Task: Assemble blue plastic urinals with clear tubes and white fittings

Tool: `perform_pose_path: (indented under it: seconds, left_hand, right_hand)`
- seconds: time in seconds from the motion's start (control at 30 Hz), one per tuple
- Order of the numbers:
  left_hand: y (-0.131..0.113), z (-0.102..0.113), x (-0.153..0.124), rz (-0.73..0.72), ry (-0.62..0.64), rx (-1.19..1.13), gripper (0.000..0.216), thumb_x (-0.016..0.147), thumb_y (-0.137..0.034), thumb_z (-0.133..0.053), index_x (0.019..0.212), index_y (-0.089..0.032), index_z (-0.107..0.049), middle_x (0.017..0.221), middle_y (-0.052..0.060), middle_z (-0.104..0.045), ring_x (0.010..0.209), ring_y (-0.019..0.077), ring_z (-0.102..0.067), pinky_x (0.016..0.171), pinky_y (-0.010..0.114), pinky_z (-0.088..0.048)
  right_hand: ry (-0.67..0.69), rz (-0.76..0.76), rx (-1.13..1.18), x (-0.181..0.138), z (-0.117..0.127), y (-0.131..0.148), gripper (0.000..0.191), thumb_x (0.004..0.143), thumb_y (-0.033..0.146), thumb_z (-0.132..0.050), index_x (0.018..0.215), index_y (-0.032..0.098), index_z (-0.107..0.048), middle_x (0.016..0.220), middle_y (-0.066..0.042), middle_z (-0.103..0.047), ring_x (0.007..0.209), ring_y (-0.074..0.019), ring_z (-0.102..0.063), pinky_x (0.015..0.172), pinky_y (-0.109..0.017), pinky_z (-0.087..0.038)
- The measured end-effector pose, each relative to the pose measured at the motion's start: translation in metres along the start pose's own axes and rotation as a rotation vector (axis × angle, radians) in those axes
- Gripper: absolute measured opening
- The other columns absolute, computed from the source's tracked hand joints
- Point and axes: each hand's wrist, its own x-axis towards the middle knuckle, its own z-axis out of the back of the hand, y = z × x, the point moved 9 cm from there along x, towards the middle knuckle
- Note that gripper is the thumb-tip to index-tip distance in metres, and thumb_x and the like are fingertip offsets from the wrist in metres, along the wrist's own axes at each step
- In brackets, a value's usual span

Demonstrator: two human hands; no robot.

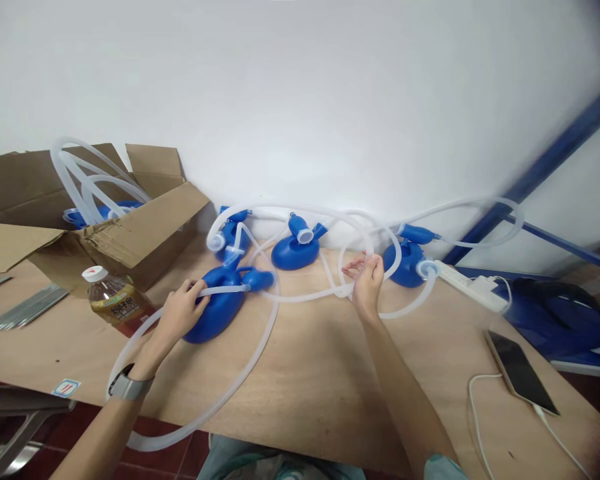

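Note:
My left hand (181, 310), a watch on its wrist, is curled over a pale translucent hose (225, 289) and rests against a blue plastic bottle (215, 323) lying on the table. That hose runs from the bottle's blue spout and loops down past the table's front edge. My right hand (369, 280) is closed around a looped white hose (395, 257); its fingers are partly hidden. Behind stand more blue bottles with hoses: one at the back left (227, 243), one in the middle (295, 255) and one right of my right hand (405, 263).
An open cardboard box (145, 233) holds more hoses and blue plastic. Before it stands a drink bottle (117, 303); metal rods (27, 308) lie at left. A power strip (473, 287) and a phone (523, 373) with a cable are at right. A white wall (300, 100) rises behind.

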Motion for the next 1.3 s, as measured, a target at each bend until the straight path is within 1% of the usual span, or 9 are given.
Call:
perform_pose_path:
  seconds: [0.1,0.2,0.4,0.5,0.6,0.73,0.87,1.1,1.3]
  left_hand:
    - [-0.003,0.023,-0.025,0.02,-0.031,-0.163,0.035,0.1,-0.052,-0.043,0.101,-0.023,-0.062,0.105,0.008,-0.066,0.085,0.0251,-0.066,0.073,0.035,-0.05]
    - [-0.002,0.055,-0.05,0.093,-0.085,-0.289,0.039,0.099,-0.061,-0.048,0.094,-0.023,-0.06,0.092,0.003,-0.065,0.081,0.0226,-0.064,0.071,0.033,-0.048]
    - [0.005,0.104,-0.08,0.2,-0.097,-0.438,0.048,0.092,-0.072,-0.054,0.091,-0.024,-0.061,0.088,0.002,-0.067,0.079,0.0233,-0.063,0.069,0.034,-0.051]
    - [0.007,0.124,-0.089,0.198,-0.101,-0.378,0.053,0.088,-0.076,-0.053,0.099,-0.026,-0.067,0.105,0.006,-0.072,0.092,0.0276,-0.067,0.076,0.038,-0.054]
    - [0.011,0.139,-0.092,0.2,-0.105,-0.314,0.052,0.086,-0.077,-0.052,0.093,-0.028,-0.066,0.098,0.005,-0.072,0.088,0.0286,-0.067,0.073,0.038,-0.054]
    - [0.004,0.139,-0.09,0.142,-0.063,-0.295,0.045,0.088,-0.072,-0.052,0.089,-0.029,-0.064,0.091,0.003,-0.07,0.082,0.0274,-0.066,0.069,0.037,-0.055]
    - [-0.026,0.122,-0.092,0.002,-0.017,-0.328,0.037,0.093,-0.064,-0.054,0.085,-0.029,-0.065,0.092,0.003,-0.071,0.084,0.0279,-0.069,0.072,0.039,-0.058]
    - [-0.092,0.094,-0.102,-0.229,0.135,-0.502,0.028,0.099,-0.049,-0.056,0.083,-0.026,-0.062,0.107,0.007,-0.073,0.095,0.0274,-0.071,0.075,0.034,-0.06]
    - [-0.14,0.066,-0.085,-0.434,0.257,-0.56,0.029,0.103,-0.039,-0.057,0.08,-0.023,-0.054,0.115,0.006,-0.072,0.101,0.0209,-0.071,0.089,0.029,-0.057]
  right_hand:
    - [0.059,0.037,-0.108,-0.006,-0.007,-0.007,0.04,0.106,0.062,-0.042,0.111,0.025,-0.055,0.08,0.002,-0.064,0.07,-0.0164,-0.07,0.07,-0.035,-0.065]
    - [0.222,0.281,-0.388,-0.032,-0.022,-0.007,0.032,0.11,0.046,-0.04,0.12,0.022,-0.059,0.089,-0.006,-0.072,0.084,-0.0221,-0.075,0.083,-0.043,-0.065]
    - [0.804,0.837,-0.745,-0.126,-0.06,-0.027,0.035,0.107,0.021,-0.044,0.126,0.028,-0.073,0.13,-0.012,-0.074,0.129,-0.0271,-0.067,0.118,-0.055,-0.047]
    - [1.102,0.897,-0.911,-0.158,-0.07,-0.052,0.043,0.104,0.042,-0.06,0.144,0.025,-0.063,0.141,-0.018,-0.068,0.129,-0.0318,-0.065,0.11,-0.053,-0.054]
    - [1.303,0.767,-1.028,-0.166,-0.075,-0.075,0.062,0.1,0.045,-0.068,0.156,0.025,-0.052,0.121,-0.014,-0.077,0.108,-0.0292,-0.073,0.091,-0.041,-0.061]
    - [1.062,0.56,-0.859,-0.124,-0.084,-0.052,0.053,0.103,0.021,-0.052,0.155,0.027,-0.054,0.125,-0.011,-0.077,0.109,-0.0267,-0.075,0.093,-0.038,-0.06]
    - [0.786,0.375,-0.646,-0.061,-0.098,-0.014,0.045,0.105,0.029,-0.052,0.149,0.029,-0.058,0.131,-0.007,-0.075,0.113,-0.0274,-0.073,0.1,-0.042,-0.057]
    - [0.887,0.304,-0.97,-0.035,-0.15,-0.033,0.034,0.108,0.03,-0.049,0.138,0.021,-0.063,0.137,-0.014,-0.072,0.122,-0.0324,-0.068,0.101,-0.046,-0.053]
    - [1.221,0.281,-0.763,-0.057,-0.154,-0.05,0.049,0.088,0.046,-0.082,0.13,0.022,-0.071,0.135,-0.011,-0.072,0.126,-0.0275,-0.063,0.114,-0.046,-0.046]
